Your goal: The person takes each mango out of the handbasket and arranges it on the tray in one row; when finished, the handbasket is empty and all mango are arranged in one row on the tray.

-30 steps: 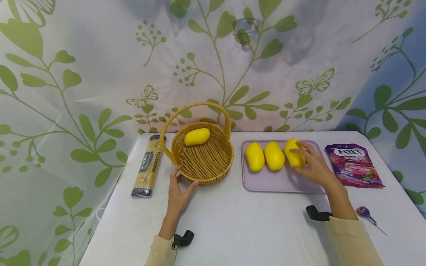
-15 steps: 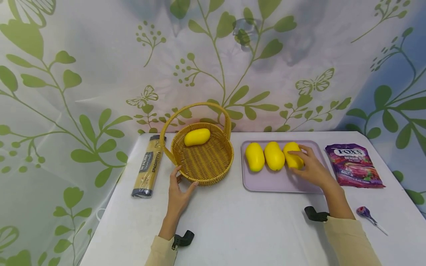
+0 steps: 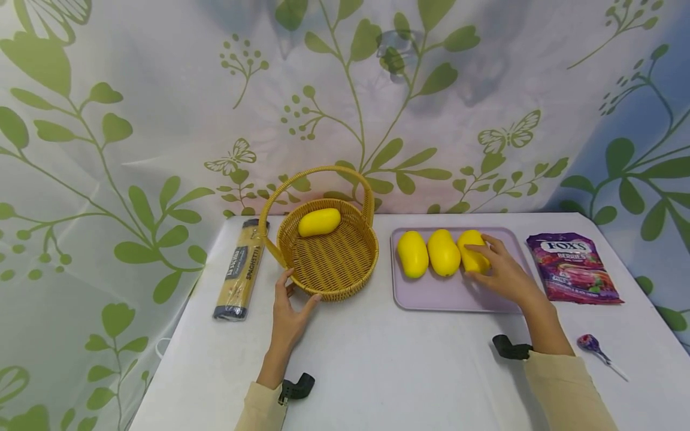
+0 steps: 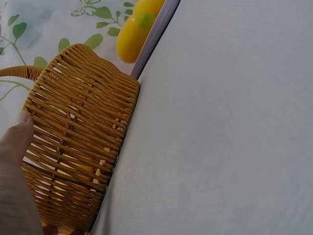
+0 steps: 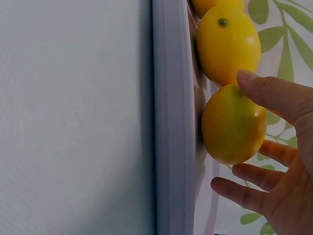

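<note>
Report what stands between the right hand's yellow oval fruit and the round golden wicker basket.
Two more yellow oval fruits on the rectangular lilac tray stand directly between, then the tray's low edge and the basket's rim.

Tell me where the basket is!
In the head view, the basket stands left of centre, between the spaghetti pack and the tray of yellow fruit, with the left hand touching its near side.

Smooth, glossy fruits (image 3: 444, 254) (plastic, perhaps).

Four fruits (image 3: 444, 252), one basket (image 3: 334, 263), one tray (image 3: 431, 297)
</note>
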Demonstrator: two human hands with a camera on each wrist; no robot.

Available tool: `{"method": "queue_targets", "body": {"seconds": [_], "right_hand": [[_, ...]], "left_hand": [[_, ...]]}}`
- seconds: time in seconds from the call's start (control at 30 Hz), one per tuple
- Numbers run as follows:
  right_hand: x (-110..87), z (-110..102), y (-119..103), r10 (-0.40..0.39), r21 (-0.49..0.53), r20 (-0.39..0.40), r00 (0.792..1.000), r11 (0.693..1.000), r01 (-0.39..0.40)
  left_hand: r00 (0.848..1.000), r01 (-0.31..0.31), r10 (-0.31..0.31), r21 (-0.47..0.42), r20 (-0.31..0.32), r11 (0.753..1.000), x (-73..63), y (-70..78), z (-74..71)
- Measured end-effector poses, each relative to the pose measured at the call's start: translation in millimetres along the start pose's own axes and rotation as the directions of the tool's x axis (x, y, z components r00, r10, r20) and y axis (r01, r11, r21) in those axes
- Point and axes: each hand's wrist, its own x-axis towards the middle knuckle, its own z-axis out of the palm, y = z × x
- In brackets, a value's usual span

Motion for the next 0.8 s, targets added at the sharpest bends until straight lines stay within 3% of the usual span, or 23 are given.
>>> {"method": "queue_targets", "body": {"seconds": [0.13, 0.33, 0.63, 0.8], "right_hand": [[-0.8, -3, -7, 0.005, -0.017, -0.017, 1.000, 1.000, -0.005], [1.8, -13, -26, -0.070, -0.054, -0.108, 0.992, 0.996, 0.064], [11.4, -11, -52, -0.150, -0.048, -0.096, 0.984, 0.988, 0.146], [22.6, 1, -82, -0.231, -0.018, -0.084, 0.969, 0.973, 0.231]], "left_hand": [[1.000, 0.000, 0.000, 0.003, 0.001, 1.000, -0.6, -0.7, 0.3], [1.000, 0.028, -0.028, 0.010, 0.006, 1.000, -0.8, 0.2, 0.0], [1.000, 0.030, -0.030, 0.004, 0.009, 1.000, -0.5, -0.1, 0.4], [1.000, 0.012, -0.012, 0.006, 0.006, 1.000, -0.3, -0.6, -0.4]]}}
